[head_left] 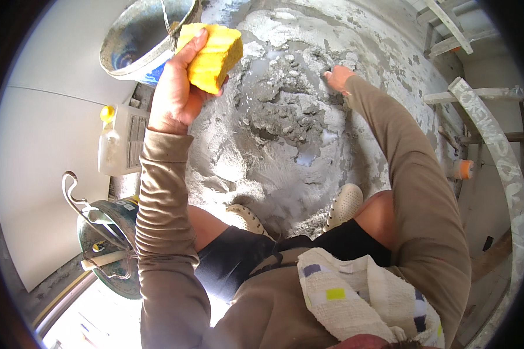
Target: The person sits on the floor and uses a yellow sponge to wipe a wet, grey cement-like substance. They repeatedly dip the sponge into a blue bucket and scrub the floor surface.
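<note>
My left hand grips a thick yellow sponge, thumb on its top face, raised beside the near rim of a bucket. The bucket is dirty and blue-sided, with a wire handle. Wet grey mortar lies heaped on the floor in front of me, with pale dry powder around it and small puddles of water. Over the far right side of the heap, my right hand is closed, its fingers low against the mortar. Whatever its fingers hold, if anything, is hidden.
Left of my arm stand a translucent jug with a yellow cap and a dark green bucket containing tools. A pale panel lines that side. Splattered wooden trestles and an orange-capped container are on the right.
</note>
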### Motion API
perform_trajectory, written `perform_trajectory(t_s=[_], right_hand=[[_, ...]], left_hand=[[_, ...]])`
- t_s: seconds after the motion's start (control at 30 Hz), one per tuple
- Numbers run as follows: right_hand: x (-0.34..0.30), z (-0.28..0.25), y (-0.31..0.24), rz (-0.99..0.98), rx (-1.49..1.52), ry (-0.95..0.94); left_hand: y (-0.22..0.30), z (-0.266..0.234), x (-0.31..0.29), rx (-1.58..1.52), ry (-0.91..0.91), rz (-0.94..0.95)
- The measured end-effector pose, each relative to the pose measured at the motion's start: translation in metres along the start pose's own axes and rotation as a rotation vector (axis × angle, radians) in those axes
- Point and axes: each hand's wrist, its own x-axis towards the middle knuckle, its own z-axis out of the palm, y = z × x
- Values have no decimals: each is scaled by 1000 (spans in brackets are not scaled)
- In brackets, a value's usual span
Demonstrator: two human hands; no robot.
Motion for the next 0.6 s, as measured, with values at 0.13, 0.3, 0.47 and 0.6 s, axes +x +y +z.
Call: perform_trajectory(t_s=[0.13,0.3,0.47,0.6], right_hand=[[2,13,-8,-18,-7,6],[-61,-4,-28,38,11,-161],[-79,-27,6,-284,-221,-11],[-105,-74,-8,-208,-75,-63]], left_hand=[[-2,12,-6,-19,-33,4],[-3,19,-3,-51,-97,-39],[-11,30,-2,-54,-117,-57],[-11,25,3,-54,-141,-78]])
